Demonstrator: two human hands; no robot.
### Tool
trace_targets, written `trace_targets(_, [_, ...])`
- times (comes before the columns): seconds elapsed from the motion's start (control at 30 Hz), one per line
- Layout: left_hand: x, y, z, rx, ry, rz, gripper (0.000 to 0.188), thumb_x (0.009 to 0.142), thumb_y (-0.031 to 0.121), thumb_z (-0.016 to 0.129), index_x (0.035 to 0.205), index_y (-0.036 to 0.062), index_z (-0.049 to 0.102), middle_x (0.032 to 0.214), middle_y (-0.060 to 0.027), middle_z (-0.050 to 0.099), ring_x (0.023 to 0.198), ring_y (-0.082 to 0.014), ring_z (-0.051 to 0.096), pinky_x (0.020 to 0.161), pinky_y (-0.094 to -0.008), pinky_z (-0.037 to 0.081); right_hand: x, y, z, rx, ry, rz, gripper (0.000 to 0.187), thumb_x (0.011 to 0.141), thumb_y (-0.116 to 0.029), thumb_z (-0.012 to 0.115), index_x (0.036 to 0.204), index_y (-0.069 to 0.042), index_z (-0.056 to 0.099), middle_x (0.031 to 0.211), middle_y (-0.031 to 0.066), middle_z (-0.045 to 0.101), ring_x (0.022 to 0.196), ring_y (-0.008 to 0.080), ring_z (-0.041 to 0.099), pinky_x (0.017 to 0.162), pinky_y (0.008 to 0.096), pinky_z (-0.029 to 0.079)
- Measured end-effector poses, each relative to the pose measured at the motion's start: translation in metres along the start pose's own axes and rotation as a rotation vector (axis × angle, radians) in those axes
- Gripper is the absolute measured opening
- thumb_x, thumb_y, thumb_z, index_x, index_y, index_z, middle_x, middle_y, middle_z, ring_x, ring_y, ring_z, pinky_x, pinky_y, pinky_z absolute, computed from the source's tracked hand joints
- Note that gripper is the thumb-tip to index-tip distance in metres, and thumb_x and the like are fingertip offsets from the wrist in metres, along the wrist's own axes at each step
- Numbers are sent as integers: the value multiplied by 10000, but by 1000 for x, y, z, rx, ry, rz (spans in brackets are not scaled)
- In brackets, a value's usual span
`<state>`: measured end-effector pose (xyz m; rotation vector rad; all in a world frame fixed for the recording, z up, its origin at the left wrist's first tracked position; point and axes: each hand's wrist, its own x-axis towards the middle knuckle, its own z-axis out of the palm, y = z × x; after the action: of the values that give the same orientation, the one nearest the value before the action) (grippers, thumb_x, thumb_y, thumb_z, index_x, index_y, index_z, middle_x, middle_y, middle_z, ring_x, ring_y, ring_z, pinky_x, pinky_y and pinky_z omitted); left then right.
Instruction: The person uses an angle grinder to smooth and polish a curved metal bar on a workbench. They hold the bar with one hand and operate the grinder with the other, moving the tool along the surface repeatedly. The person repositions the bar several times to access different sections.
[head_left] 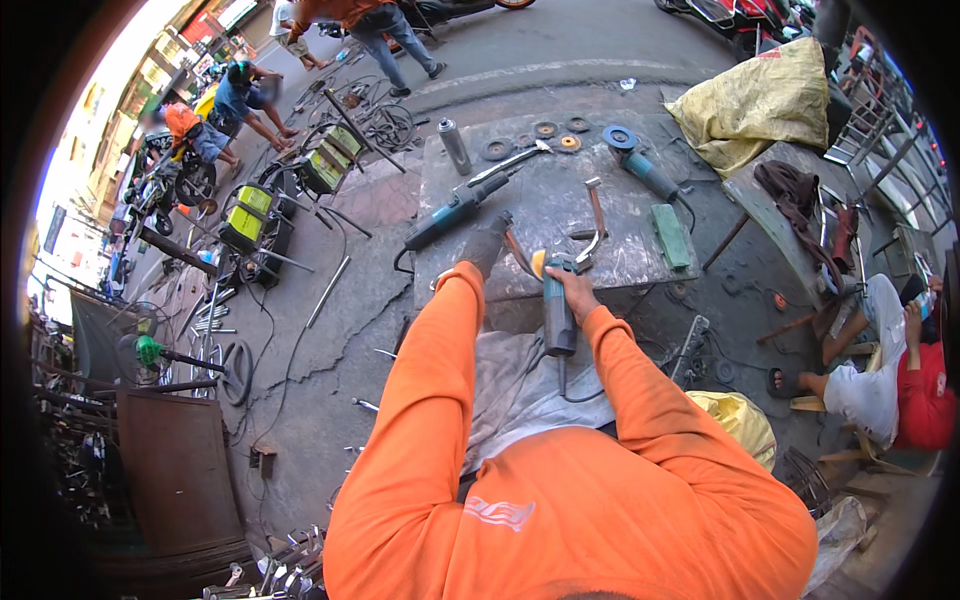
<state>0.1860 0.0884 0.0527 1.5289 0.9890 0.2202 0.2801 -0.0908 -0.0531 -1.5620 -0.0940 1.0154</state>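
My right hand is wrapped around the body of a teal and grey angle grinder, near its head. The grinder's yellowish disc sits against or very close to a curved brown metal bar. My left hand, in a dark glove, grips that bar at its upper end, over the near edge of the worktable. Just beyond the grinder lies a bent metal piece, part brown and part shiny. To the left rests a second teal power tool.
Another angle grinder with a blue disc, loose discs, a spray can and a green block are on the table. Green machines stand left. A seated person in red is at right. A yellow sack lies beyond.
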Motion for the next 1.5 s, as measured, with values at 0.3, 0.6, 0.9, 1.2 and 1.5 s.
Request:
trace_targets(0.3, [33,-18,-14,-8,-125,-187,926,844,811,542,1558,229,451,1640,-87,371,1487,-411,324,1111,-712,267,-8,-43,28,430,-309,112,468,898,-479,719,1049,-46,630,798,67,620,607,197,629,555,359,546])
trace_targets(0.6, [85,-17,-3,-242,83,-169,496,981,558,626,994,63,647,875,-50,578,778,-159,564,691,-362,516,2,-8,-13,-303,102,-82,567,849,-454,777,1067,66,712,879,124,701,721,229,681,635,381,535])
trace_targets(0.9, [112,-21,-10,40,27,-169,714,919,774,522,1034,84,666,1030,-75,651,932,-192,604,857,-379,501,8,-24,-75,-345,102,-91,689,792,-552,774,1010,99,717,851,153,699,746,265,682,669,392,526])
trace_targets(1.2, [122,-29,-12,-53,27,-122,716,928,769,509,1079,87,671,1051,-72,657,959,-196,600,869,-384,495,13,-21,-7,-483,-132,-342,613,857,-534,721,1144,8,725,1014,232,722,973,330,681,860,420,508])
trace_targets(1.5, [118,-33,-16,-92,59,-127,721,937,763,495,1124,91,676,1072,-68,663,987,-200,596,881,-390,489,21,-26,-76,-250,79,39,675,821,-504,770,1082,114,698,936,186,713,766,280,709,687,408,546])
